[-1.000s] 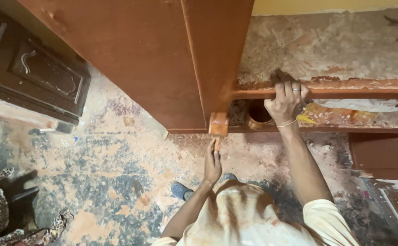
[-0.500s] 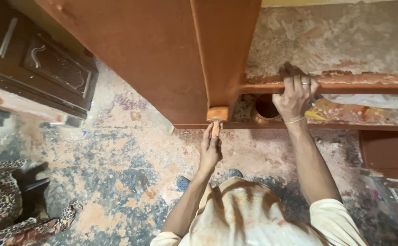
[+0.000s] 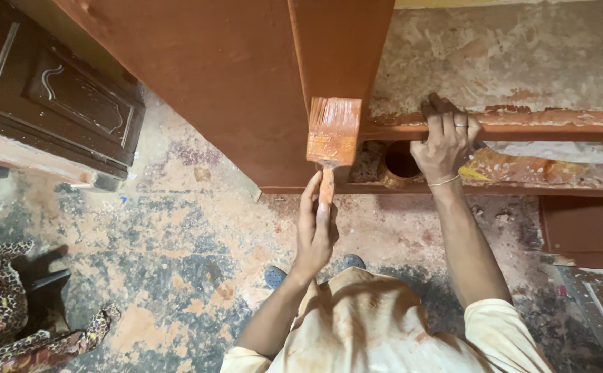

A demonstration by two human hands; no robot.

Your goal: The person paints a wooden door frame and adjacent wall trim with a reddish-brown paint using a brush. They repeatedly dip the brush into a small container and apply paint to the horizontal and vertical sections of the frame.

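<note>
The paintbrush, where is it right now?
In the head view, centre frame: the paintbrush is in the left hand, bristles against the brown panel edge, left of the right hand.

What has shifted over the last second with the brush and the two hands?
The left hand has raised the flat orange-stained paintbrush up the edge of the reddish-brown wooden panel, so its bristles now lie against that edge, higher than before. The right hand keeps gripping the paint-smeared horizontal wooden rail; the small round tin stays below it.
</note>
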